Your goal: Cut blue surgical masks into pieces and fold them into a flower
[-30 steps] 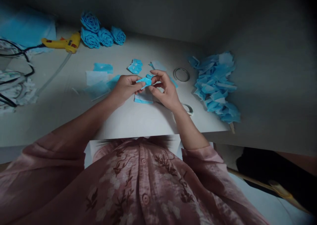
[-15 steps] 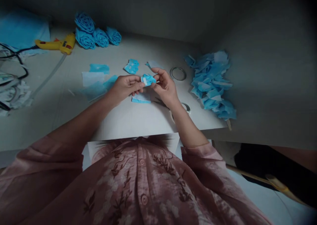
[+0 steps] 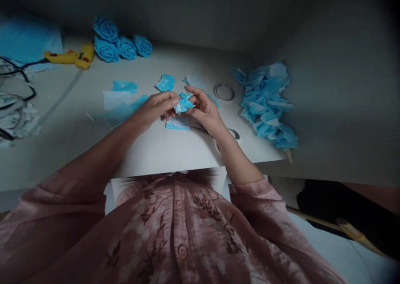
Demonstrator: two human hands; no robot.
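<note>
A small folded piece of blue and white crepe-like material is held between my two hands above the table. My left hand pinches its left edge between thumb and fingers. On its right side, my right hand grips it with thumb and fingertips, the index finger raised. Just behind lies another crumpled blue piece. Below the hands rests a flat blue and white piece. Scissors lie partly hidden under my right wrist. Flat blue and white pieces are spread left of my left hand.
Several blue rolled roses sit at the back, beside a yellow glue gun. A wire ring lies right of my hands, near a heap of blue pieces. Cables and scraps occupy the left; a blue sheet lies behind them.
Both hands have shifted slightly left, and the held piece has turned and changed shape between the fingers. Objects on the table remain in place.
</note>
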